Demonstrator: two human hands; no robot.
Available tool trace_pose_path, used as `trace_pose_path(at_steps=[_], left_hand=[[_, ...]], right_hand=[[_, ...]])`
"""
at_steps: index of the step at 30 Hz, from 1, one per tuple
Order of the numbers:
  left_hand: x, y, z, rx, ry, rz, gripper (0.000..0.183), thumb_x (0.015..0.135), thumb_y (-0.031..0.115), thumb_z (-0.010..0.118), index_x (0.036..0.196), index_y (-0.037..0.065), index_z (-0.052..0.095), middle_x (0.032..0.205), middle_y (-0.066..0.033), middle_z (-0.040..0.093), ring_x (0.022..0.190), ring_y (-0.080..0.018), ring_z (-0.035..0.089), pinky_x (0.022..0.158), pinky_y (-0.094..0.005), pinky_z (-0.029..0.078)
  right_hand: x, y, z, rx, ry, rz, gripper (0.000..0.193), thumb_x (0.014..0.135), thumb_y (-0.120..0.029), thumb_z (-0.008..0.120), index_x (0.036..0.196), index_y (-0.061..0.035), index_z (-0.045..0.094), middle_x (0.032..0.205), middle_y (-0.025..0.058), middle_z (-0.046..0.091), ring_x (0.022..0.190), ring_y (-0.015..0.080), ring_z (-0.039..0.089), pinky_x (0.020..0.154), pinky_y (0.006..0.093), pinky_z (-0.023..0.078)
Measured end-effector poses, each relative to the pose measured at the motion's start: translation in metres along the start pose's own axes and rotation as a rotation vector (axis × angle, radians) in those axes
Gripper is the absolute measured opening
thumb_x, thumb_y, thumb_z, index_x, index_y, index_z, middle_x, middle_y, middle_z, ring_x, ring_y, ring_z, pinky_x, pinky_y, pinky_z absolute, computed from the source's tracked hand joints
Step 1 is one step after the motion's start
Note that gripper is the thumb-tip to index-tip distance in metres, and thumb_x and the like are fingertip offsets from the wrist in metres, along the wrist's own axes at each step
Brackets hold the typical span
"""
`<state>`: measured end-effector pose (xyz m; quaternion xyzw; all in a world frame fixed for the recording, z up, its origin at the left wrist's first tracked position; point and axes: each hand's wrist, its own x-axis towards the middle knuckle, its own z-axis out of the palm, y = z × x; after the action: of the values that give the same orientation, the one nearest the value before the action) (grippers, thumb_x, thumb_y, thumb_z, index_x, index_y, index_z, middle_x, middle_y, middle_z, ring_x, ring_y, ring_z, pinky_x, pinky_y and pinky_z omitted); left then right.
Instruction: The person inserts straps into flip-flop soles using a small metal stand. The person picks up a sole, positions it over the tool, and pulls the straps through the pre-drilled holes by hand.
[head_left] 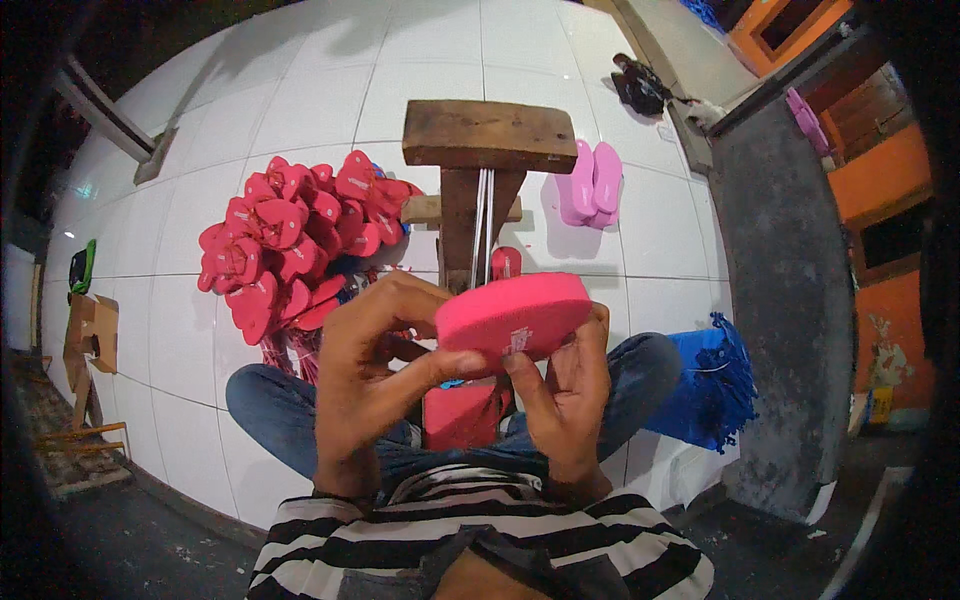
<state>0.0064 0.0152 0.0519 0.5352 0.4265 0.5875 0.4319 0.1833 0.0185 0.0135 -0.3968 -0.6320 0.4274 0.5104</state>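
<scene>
Between my two hands is a pinkish-red foam sandal sole (pixel 515 315), tilted, with white print on its face. My left hand (pixel 385 365) grips its left end, thumb along the lower edge. The right end rests in my right hand (pixel 565 385), its thumb pressed on the sole near the print. Below, in my lap between my legs, lies another red sole (pixel 460 415), partly hidden by my hands. Just beyond the held sole stands a wooden stand (pixel 490 135) with a thick crosspiece and thin metal rods (pixel 483 220) along its post. A further red sole (pixel 507 262) shows beside the post.
A heap of red sandals (pixel 300 230) lies left of the stand on white floor tiles. Lilac sandals (pixel 592 185) are to its right. A blue fringed bundle (pixel 705 385) sits by my right knee. A cardboard box (pixel 92 335) stands far left; a black bag (pixel 640 85) lies far right.
</scene>
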Motion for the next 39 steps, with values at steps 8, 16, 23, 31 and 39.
trace_pose_path(at_steps=[8, 16, 23, 31, 39], left_hand=[[-0.013, -0.007, 0.02, -0.209, 0.121, -0.061, 0.025, 0.077, 0.002, 0.073, 0.098, -0.001, 0.061, 0.088, -0.006, 0.06, 0.079, -0.0113, 0.061, 0.061, -0.0225, 0.053], [0.069, -0.049, 0.021, 0.488, 0.406, 0.223, 0.029, 0.075, 0.02, 0.078, 0.075, 0.001, 0.056, 0.061, -0.0025, 0.054, 0.054, -0.0055, 0.046, 0.048, -0.0221, 0.037], [0.058, -0.097, 0.019, 0.301, 0.5, 0.237, 0.021, 0.087, 0.017, 0.065, 0.08, 0.001, 0.054, 0.064, -0.004, 0.05, 0.057, -0.0072, 0.042, 0.051, -0.0227, 0.035], [-0.047, -0.211, 0.037, 0.163, 0.182, -0.109, 0.017, 0.092, 0.016, 0.056, 0.101, 0.001, 0.06, 0.076, -0.0062, 0.059, 0.064, -0.0073, 0.05, 0.056, -0.0242, 0.039], [-0.091, -0.224, -0.011, 0.269, 0.152, -0.104, 0.019, 0.089, 0.013, 0.062, 0.105, 0.003, 0.064, 0.095, -0.0057, 0.065, 0.079, -0.0099, 0.057, 0.068, -0.0242, 0.046]], right_hand=[[-0.013, 0.003, 0.008, 0.002, 0.126, -0.001, 0.046, 0.082, -0.006, 0.068, 0.12, 0.0026, 0.045, 0.11, 0.0144, 0.05, 0.102, 0.0236, 0.054, 0.087, 0.0338, 0.044], [0.082, 0.044, 0.031, -0.339, 0.542, -0.192, 0.073, 0.076, -0.016, 0.076, 0.133, -0.0023, 0.033, 0.117, 0.0118, 0.041, 0.104, 0.0251, 0.043, 0.091, 0.0372, 0.036], [0.094, 0.086, 0.033, -0.196, 0.585, -0.146, 0.07, 0.074, -0.026, 0.079, 0.119, -0.0015, 0.031, 0.112, 0.0138, 0.038, 0.101, 0.0253, 0.041, 0.087, 0.0404, 0.036], [-0.014, 0.166, 0.049, -0.317, 0.146, 0.117, 0.035, 0.088, -0.025, 0.063, 0.104, 0.0039, 0.054, 0.097, 0.015, 0.053, 0.09, 0.0302, 0.054, 0.08, 0.0378, 0.043], [-0.051, 0.132, 0.005, -0.158, 0.056, 0.313, 0.023, 0.095, -0.016, 0.052, 0.106, 0.0016, 0.063, 0.068, -0.002, 0.054, 0.062, 0.0049, 0.049, 0.055, 0.0207, 0.041]])
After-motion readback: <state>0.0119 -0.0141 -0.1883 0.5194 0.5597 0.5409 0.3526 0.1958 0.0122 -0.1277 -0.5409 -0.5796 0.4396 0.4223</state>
